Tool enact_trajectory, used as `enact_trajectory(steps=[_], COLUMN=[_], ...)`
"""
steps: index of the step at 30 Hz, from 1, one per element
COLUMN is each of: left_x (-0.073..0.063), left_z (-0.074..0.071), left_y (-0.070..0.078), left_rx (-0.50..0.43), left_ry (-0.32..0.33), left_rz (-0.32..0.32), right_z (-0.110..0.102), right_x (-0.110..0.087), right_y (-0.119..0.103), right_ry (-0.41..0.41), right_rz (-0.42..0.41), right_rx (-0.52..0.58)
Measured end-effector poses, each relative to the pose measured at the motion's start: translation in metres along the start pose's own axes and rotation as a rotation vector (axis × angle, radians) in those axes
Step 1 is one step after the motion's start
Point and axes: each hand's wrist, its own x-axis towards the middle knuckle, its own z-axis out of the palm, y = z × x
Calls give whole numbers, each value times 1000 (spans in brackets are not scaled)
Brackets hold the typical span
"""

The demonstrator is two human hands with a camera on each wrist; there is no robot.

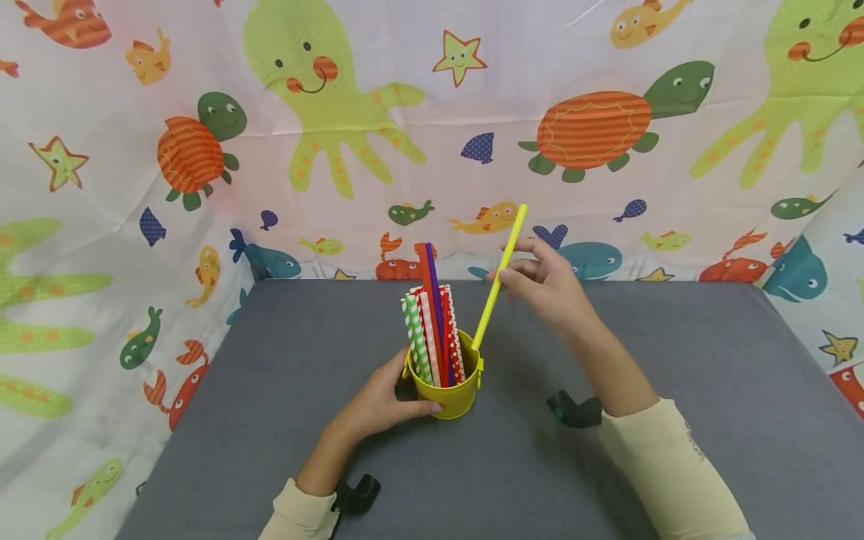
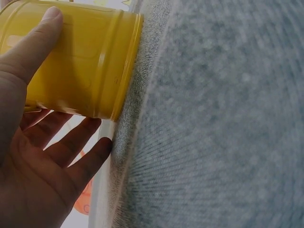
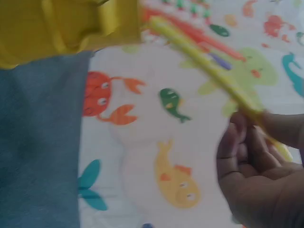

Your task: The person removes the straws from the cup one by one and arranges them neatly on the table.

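A small yellow metal bucket stands upright on the table. My left hand grips its left side; in the left wrist view the thumb presses the bucket wall and the other fingers reach round beneath. Several patterned paper straws, some green-striped, some red and white, lean in the bucket with a taller red straw and a purple straw. My right hand pinches a yellow straw between thumb and fingers. The straw tilts up to the right, its lower end at the bucket's right rim.
A grey cloth covers the table. Behind and at the sides hangs a white curtain printed with sea animals. Black wrist mounts show at both wrists, beside cream sleeves.
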Motion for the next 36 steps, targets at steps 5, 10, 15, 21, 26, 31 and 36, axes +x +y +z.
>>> enact_trajectory(steps=[5, 10, 15, 21, 26, 31, 36], left_x=[0, -1, -1, -1, -1, -1, -2], left_z=[0, 0, 1, 1, 1, 2, 1], left_y=[0, 0, 1, 2, 1, 1, 1], left_rx=[-4, 19, 12, 1, 4, 8, 12], left_ry=[-3, -4, -4, -3, -2, 3, 3], left_rz=[-1, -30, -46, -58, -44, -38, -34], right_z=[1, 5, 4, 0, 1, 4, 9], right_x=[8, 15, 24, 35, 38, 38, 37], right_y=[24, 44, 66, 94, 106, 117, 123], right_ry=[119, 162, 103, 22, 9, -25, -64], right_rz=[-66, -67, 123, 254, 317, 350, 381], right_rx=[-23, -77, -186, -319, -368, -401, -439])
